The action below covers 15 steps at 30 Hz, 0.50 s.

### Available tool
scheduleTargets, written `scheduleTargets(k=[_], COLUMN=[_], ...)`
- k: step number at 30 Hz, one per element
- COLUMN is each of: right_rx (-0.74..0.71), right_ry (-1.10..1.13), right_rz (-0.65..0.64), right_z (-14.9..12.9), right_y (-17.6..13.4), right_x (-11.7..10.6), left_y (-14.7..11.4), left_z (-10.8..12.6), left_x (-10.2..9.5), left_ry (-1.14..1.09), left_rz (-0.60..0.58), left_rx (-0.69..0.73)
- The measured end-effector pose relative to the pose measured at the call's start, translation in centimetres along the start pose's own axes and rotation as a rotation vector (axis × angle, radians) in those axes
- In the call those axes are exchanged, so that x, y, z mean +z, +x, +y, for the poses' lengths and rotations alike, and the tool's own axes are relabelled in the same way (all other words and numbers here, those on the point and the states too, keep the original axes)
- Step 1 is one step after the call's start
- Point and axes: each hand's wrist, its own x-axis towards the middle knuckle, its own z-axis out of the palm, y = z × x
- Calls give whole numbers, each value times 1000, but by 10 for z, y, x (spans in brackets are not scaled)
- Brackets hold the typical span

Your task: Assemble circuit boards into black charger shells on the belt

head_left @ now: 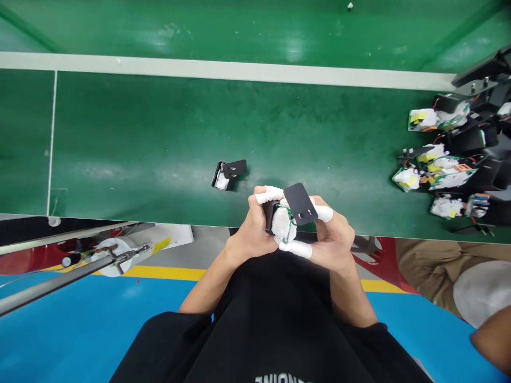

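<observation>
Close to my body, over the table's front edge, both hands hold a small black power adapter housing. My left hand is wrapped round its left side. In the housing's opening sits a circuit board covered with white filler. My right hand grips the board end from the right, its fingers in white finger covers. A flat black cover plate with two metal pins stands tilted above the board near the right fingers. A second black adapter, its cover plate lying askew, rests on the table to the left.
The green table runs across the view, with a white strip behind. Several circuit boards with black housings are heaped at the right. A person's leg is at the lower right, and a metal bar at the lower left.
</observation>
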Motion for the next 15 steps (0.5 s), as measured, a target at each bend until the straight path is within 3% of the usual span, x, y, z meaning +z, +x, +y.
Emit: scheduleTargets(k=[15], right_rx=[-30], right_ry=[-109], right_rz=[-48], right_z=[-5], right_y=[3], right_x=[-2], left_y=[-1], left_z=[1], left_x=[1], left_ry=[33], left_rz=[-24], left_rx=[-22])
